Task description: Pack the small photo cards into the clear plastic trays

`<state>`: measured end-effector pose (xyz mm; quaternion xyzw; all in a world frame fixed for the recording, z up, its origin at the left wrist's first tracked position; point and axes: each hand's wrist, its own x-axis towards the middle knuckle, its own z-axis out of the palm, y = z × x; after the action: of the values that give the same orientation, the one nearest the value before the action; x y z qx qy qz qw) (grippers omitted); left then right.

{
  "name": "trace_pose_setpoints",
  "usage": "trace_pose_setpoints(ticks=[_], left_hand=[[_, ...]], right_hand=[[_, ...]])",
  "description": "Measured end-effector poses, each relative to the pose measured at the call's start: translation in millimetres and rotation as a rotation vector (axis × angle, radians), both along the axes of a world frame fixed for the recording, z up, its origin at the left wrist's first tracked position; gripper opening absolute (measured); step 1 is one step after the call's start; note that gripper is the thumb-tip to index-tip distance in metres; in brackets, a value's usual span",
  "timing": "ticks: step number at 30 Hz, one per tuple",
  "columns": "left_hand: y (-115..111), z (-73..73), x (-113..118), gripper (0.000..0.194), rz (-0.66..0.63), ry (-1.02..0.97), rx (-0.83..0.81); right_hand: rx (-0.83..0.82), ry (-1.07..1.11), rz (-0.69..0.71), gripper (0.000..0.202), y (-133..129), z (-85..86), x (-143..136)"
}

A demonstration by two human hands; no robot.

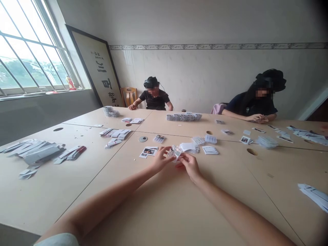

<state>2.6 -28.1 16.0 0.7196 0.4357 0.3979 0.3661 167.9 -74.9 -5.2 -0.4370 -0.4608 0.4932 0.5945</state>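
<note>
Above the table (pixel 159 184), a small clear plastic case (pixel 176 150) with printed paper showing in it is held between both hands. My left hand (pixel 161 160) grips its left side, while my right hand (pixel 191 165) pinches the lower right edge. Just left of it lie printed photo cards (pixel 150 152). Behind these is a clear case with a dark print (pixel 159 138), beside a round grey disc (pixel 142 139). To the right are a stack of white cards (pixel 189 147), black-bordered cards (pixel 210 150) and more clear cases (pixel 210 139).
Piles of paper slips (pixel 43 152) cover the left side, with more slip bundles (pixel 116 134) nearer the middle. A row of clear cases (pixel 183 117) stands farther back. Two co-workers (pixel 155 99) sit across the table. Round holes (pixel 252 151) pierce the tabletop.
</note>
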Motion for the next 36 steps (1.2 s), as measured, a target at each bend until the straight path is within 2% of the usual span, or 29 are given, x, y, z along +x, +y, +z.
trace_pose_setpoints(ticks=[4,6,10,12,16,18,19,21,22,25,29,36], left_hand=[[4.5,12.6,-1.2,0.058,-0.014,0.053,-0.014],[4.7,21.0,-1.9,0.057,-0.045,0.128,0.057],[5.1,35.6,-0.3,0.057,-0.225,0.285,0.211],[11.1,41.6,1.6,0.062,-0.256,0.389,0.29],[45.9,50.5,-0.6,0.072,-0.075,0.554,0.397],[70.9,51.3,-6.3,0.068,0.068,0.577,0.332],[83.0,50.4,-9.9,0.066,0.181,0.599,0.289],[103.4,46.4,-16.3,0.065,0.376,0.675,0.226],[110.9,43.5,-18.5,0.064,0.431,0.707,0.193],[122.9,33.2,-18.5,0.068,0.473,0.777,0.117],[126.6,21.7,-10.3,0.075,0.472,0.85,0.039],[130.4,17.3,-7.3,0.063,0.508,0.905,0.007]], right_hand=[[0.032,-0.054,0.05,0.037,0.2,0.4,-2.2],[0.043,-0.063,0.055,0.037,0.5,0.5,-3.0],[0.07,-0.09,0.058,0.04,2.6,-1.1,-4.2],[0.072,-0.096,0.053,0.039,3.8,-2.1,-4.2],[0.014,-0.09,0.046,0.039,4.0,-2.4,-3.7],[-0.019,-0.109,0.048,0.038,3.8,-2.0,-3.9],[-0.027,-0.122,0.052,0.037,3.9,-2.0,-4.1],[-0.028,-0.145,0.062,0.035,4.7,-2.5,-4.8],[-0.024,-0.152,0.07,0.035,5.4,-3.0,-5.2],[-0.017,-0.164,0.09,0.034,7.4,-4.7,-6.0],[0.003,-0.174,0.088,0.033,8.1,-4.7,-6.5],[-0.013,-0.18,0.096,0.029,7.1,-2.3,-6.4]])
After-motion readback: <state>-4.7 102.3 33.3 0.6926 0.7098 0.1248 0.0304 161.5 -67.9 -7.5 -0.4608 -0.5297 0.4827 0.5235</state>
